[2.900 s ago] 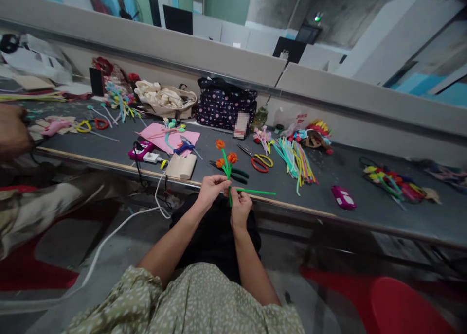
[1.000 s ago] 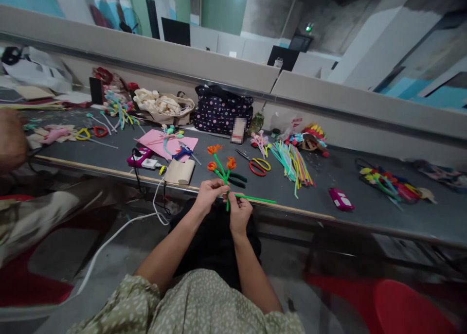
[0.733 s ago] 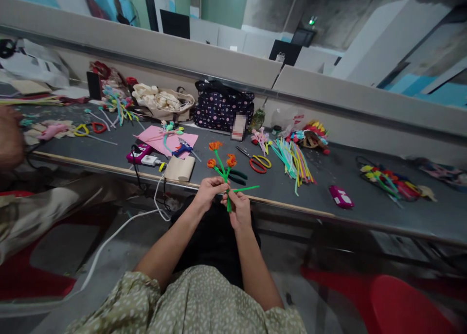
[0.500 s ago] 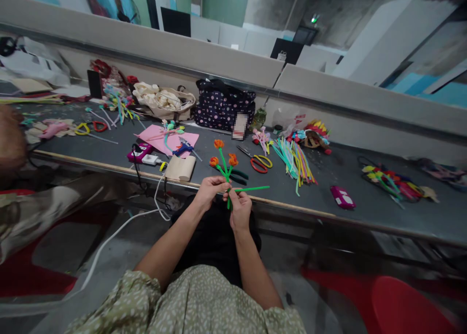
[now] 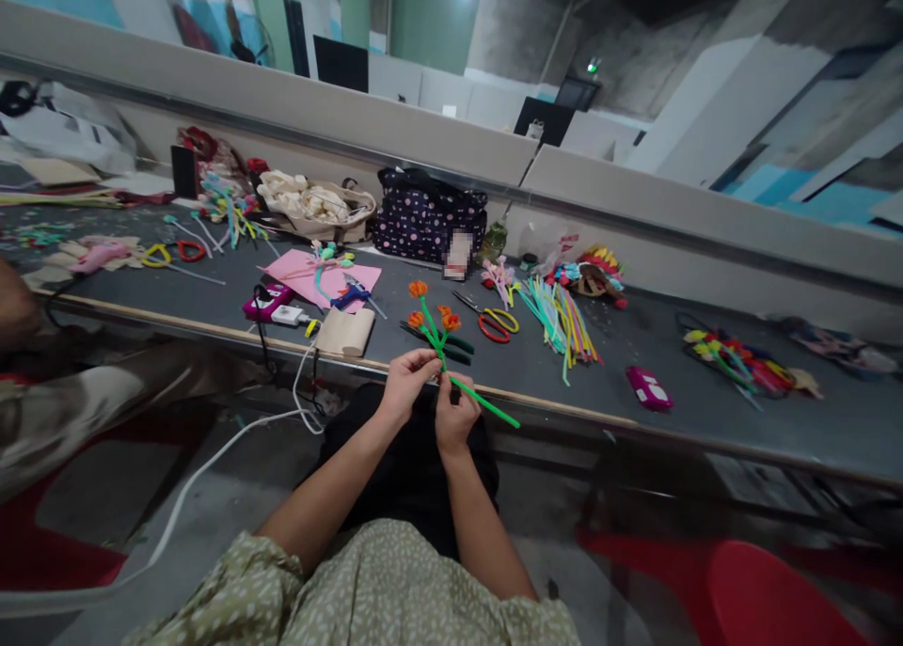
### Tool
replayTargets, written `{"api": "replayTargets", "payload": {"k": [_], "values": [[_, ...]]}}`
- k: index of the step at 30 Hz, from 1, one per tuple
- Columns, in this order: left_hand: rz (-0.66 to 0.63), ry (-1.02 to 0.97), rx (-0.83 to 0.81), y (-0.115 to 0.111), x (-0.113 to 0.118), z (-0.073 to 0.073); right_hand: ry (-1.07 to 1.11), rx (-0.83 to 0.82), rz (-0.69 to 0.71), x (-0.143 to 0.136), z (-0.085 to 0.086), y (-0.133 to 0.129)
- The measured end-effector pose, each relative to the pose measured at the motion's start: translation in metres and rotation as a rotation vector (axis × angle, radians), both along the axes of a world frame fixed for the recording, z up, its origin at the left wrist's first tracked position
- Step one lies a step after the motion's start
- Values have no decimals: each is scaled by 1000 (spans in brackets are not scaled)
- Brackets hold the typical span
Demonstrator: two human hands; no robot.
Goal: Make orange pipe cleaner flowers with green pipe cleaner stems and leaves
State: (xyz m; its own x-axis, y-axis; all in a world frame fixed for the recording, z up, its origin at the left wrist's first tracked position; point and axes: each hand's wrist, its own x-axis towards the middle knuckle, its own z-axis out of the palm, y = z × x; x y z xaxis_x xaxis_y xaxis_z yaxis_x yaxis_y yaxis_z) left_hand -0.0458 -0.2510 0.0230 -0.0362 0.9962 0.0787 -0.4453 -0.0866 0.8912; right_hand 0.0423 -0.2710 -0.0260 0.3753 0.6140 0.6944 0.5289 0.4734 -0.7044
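Observation:
My left hand (image 5: 410,383) pinches the green stems of three orange pipe-cleaner flowers (image 5: 450,321), just below where the stems meet. Close beside it, my right hand (image 5: 455,415) is closed on the lower stems and a green pipe cleaner (image 5: 494,411), whose free end points down to the right. Both hands are over my lap at the table's front edge. Behind the flowers lie dark-handled pliers (image 5: 458,347), partly hidden by the stems. Red and yellow scissors (image 5: 497,324) rest open to their right.
Pipe cleaners (image 5: 564,322) and a magenta box (image 5: 649,388) lie to the right. Left are a brown roll (image 5: 345,332), a glue gun (image 5: 351,293) on pink paper (image 5: 293,272) and a white cable (image 5: 212,477). Another person's hand (image 5: 15,307) shows at the left edge.
The green pipe cleaner's free end has swung from pointing right to pointing down-right. My right hand has moved slightly left and down. The view has shifted a little.

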Motion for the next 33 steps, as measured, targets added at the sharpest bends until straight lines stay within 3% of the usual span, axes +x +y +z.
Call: {"api": "replayTargets", "payload": {"k": [4,8,13,18,27,33], "values": [[7,12,-2,2,4,-2,-110,40,-25,3,-6,2],[32,47,-8,4,4,-4,-57,-20,34,3,-6,0],[50,104,21,4,3,-4,144,-201,104,0,3,-5],[6,139,63,5,0,-4,324,-282,176,0,14,-8],[-167,54,6,9,-9,0,796,-340,475,-2,19,-1],[-275,-5,-56,11,-17,1,981,-505,643,0,32,-3]]}}
